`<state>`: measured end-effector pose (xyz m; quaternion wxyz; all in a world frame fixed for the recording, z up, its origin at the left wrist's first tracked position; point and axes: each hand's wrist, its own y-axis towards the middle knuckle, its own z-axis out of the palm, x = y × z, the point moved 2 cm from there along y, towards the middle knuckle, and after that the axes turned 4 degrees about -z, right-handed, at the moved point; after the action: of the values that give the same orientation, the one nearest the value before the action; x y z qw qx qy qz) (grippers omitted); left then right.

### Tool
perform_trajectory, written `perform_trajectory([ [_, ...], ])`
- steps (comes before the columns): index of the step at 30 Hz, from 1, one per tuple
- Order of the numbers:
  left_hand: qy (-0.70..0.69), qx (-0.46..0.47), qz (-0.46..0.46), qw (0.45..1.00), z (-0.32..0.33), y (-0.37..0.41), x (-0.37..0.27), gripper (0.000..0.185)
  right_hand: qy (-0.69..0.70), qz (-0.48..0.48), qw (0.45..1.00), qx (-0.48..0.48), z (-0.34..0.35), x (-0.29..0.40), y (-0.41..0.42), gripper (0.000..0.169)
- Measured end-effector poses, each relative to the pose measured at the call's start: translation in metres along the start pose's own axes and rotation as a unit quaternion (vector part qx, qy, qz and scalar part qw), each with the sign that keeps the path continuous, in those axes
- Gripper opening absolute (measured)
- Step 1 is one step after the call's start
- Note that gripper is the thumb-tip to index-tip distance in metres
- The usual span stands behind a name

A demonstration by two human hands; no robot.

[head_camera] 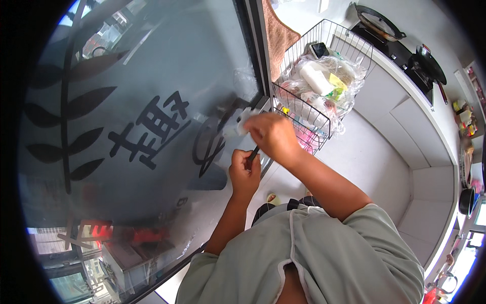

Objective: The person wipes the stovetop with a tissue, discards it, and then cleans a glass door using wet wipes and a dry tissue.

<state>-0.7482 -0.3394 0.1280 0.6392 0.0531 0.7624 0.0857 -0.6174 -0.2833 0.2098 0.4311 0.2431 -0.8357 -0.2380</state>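
Observation:
My left hand is closed around a slim dark stick-like object, whose upper end runs up under my right hand. I cannot tell what tool it is. My right hand pinches a crumpled white tissue or cloth, slightly blurred, beside the frame of a glass door. Both hands are in front of this glass door, near its dark frame. Dark leaf decals and large dark characters mark the glass, which also carries reflections.
Right of the door stands a black wire rack holding plastic bags, a white roll and a phone-like device. A brown towel hangs behind. Curved white cabinets carry a gas hob with pans.

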Motion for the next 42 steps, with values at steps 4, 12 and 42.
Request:
perform_trajectory([
  [4, 0.001, 0.015, -0.009, 1.0, -0.004, 0.002, -0.003, 0.017, 0.126, 0.043, 0.988, -0.08, -0.009, 0.012, -0.006, 0.015],
  [12, -0.012, 0.007, -0.012, 1.0, -0.001, 0.0, -0.006, 0.017, -0.025, -0.066, 0.971, -0.231, -0.01, -0.004, 0.035, 0.022],
  [42, 0.048, 0.009, -0.008, 0.999, -0.006, 0.001, -0.009, 0.017, -0.043, -0.261, 0.951, -0.163, -0.031, 0.054, 0.113, 0.092],
])
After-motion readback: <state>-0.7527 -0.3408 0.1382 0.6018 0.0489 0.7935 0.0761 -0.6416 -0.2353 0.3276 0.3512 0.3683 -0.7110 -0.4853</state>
